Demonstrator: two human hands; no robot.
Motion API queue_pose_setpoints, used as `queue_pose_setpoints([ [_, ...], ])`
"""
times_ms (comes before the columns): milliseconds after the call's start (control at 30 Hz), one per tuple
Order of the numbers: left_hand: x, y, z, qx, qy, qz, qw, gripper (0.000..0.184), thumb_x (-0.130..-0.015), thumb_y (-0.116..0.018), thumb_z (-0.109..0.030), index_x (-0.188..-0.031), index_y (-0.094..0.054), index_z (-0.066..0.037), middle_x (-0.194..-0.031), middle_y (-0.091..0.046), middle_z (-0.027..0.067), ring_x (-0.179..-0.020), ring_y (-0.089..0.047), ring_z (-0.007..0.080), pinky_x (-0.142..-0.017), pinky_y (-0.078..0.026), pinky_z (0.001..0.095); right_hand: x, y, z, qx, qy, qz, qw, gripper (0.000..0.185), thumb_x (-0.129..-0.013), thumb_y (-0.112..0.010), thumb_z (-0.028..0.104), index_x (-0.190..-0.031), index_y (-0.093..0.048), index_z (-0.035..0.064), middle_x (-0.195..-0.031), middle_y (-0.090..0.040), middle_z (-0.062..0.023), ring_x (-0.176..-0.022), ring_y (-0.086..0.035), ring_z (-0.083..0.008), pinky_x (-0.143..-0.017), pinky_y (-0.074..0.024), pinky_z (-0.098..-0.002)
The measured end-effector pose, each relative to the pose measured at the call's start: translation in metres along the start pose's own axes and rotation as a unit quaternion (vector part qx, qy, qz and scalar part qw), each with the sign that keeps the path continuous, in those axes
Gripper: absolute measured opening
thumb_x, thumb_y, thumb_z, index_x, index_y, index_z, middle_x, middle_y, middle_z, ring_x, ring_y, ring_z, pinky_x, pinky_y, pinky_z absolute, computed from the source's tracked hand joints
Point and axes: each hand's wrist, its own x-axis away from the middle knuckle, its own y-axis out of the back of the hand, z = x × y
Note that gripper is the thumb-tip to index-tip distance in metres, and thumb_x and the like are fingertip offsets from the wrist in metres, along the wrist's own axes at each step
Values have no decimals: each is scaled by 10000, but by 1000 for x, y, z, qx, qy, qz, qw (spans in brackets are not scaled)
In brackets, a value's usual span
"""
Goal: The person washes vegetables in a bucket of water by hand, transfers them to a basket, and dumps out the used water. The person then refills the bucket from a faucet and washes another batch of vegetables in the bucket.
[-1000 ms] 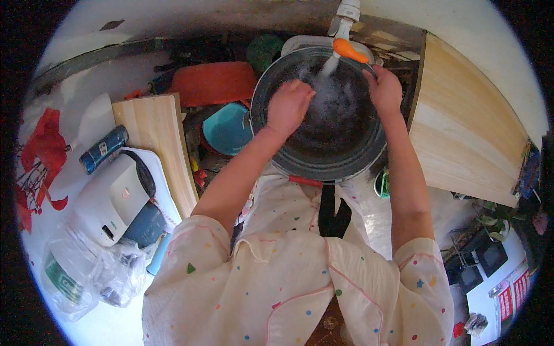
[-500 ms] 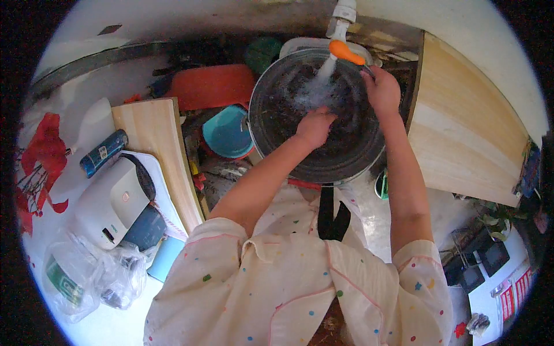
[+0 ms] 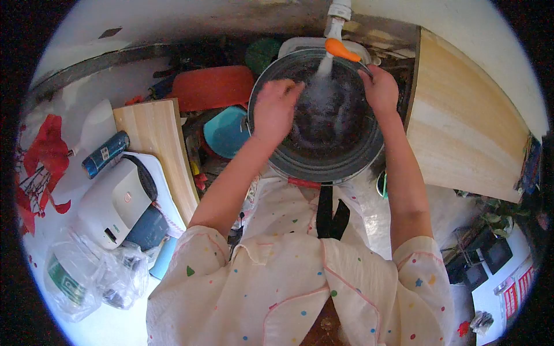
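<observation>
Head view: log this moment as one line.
water: running from tap into pot; left hand: over pot, grip unclear; right hand: gripping pot edge

Cream short-sleeved shirt (image 3: 231,305) with pink piping (image 3: 295,293) and scattered multicoloured dots (image 3: 303,313)

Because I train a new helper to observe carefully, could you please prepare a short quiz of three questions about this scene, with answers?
1. What colour is the lever of the tap?
a) green
b) orange
c) blue

2. True or false: no water is coming from the tap.

3. Which hand is at the rim of the dark pan, and where does the other hand appear?

Key:
1. b
2. False; a stream of water falls into the pan.
3. The right hand is at the rim; the left hand appears over the pan's left part.
</observation>
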Motion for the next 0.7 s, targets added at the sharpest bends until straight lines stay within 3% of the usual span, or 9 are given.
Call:
queue_pose_setpoints([
  [200, -32, 17, 26, -125, 68, -110, 984, 401, -785, -675, -86, -1184, -645, -113, -1065, -568, 150, -980, -527, 336, -848, -458, 435, 1, -7, -5, -2, 15, -26, 1000, 240, -870, -638, 285, -930, -657, 53, -772, -629, -178, -752, -604, -388, -656, -480, -452],
  [333, -33, 6, 48, -112, 92, -91, 985, 389, -786, -693, -127, -1171, -641, -118, -1038, -574, 139, -961, -545, 337, -835, -467, 437, 1, -4, -3, 3, 5, -9, 1000, 239, -871, -638, 284, -937, -660, 56, -786, -636, -179, -764, -609, -387, -659, -480, -455],
  [500, -23, -11, 54, -77, 152, -71, 983, 161, -829, -666, -198, -931, -642, -76, -912, -563, 123, -801, -599, 352, -640, -497, 454, 2, -6, -5, 3, 10, -20, 1000, 247, -870, -641, 290, -948, -664, 57, -803, -639, -183, -776, -612, -386, -668, -480, -456],
  [700, -23, -15, 59, -51, 120, -95, 987, 137, -853, -640, -203, -880, -623, -70, -900, -562, 129, -744, -594, 374, -608, -488, 466, 1, 0, 0, -5, -8, 3, 1000, 260, -873, -638, 292, -959, -662, 48, -813, -638, -190, -781, -609, -391, -677, -479, -458],
])
